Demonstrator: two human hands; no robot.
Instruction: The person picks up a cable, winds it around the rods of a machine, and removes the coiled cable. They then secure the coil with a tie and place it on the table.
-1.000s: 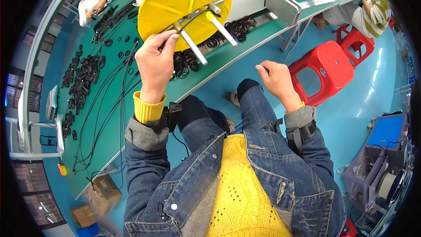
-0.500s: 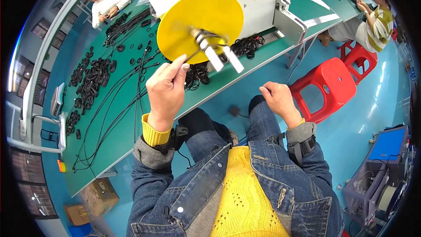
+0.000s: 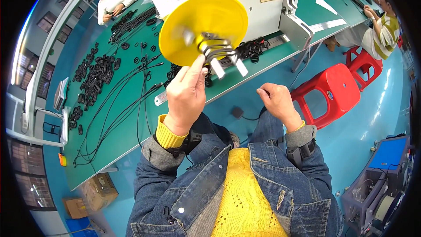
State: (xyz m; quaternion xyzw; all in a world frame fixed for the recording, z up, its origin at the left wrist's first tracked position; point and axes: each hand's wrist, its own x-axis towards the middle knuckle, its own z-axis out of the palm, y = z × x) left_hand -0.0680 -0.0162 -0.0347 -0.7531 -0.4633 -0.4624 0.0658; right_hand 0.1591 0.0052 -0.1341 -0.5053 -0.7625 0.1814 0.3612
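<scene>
A white winding machine (image 3: 258, 17) with a yellow disc (image 3: 219, 13) stands at the back of the green table. Black cable (image 3: 218, 48) is looped around the pale prongs that stick out from the disc; the prongs are smeared by motion. My left hand (image 3: 186, 96) is right beside these loops, thumb and forefinger pinched on the cable's free part, most of which the fingers hide. Above my right knee hovers my right hand (image 3: 279, 103), its fingers curled in and the thumb against them, with nothing visible in it.
Coiled black cables (image 3: 94, 74) lie in heaps on the table's left, beside long loose cables (image 3: 107, 109). More coils (image 3: 254, 49) lie under the disc. Red stools (image 3: 329, 94) stand at right. One person (image 3: 116, 0) works at far left, another (image 3: 381, 30) at far right.
My left hand has moved right, close up to the prongs, and the free length of cable has shortened. More loops show on the prongs. My right hand is nearly still.
</scene>
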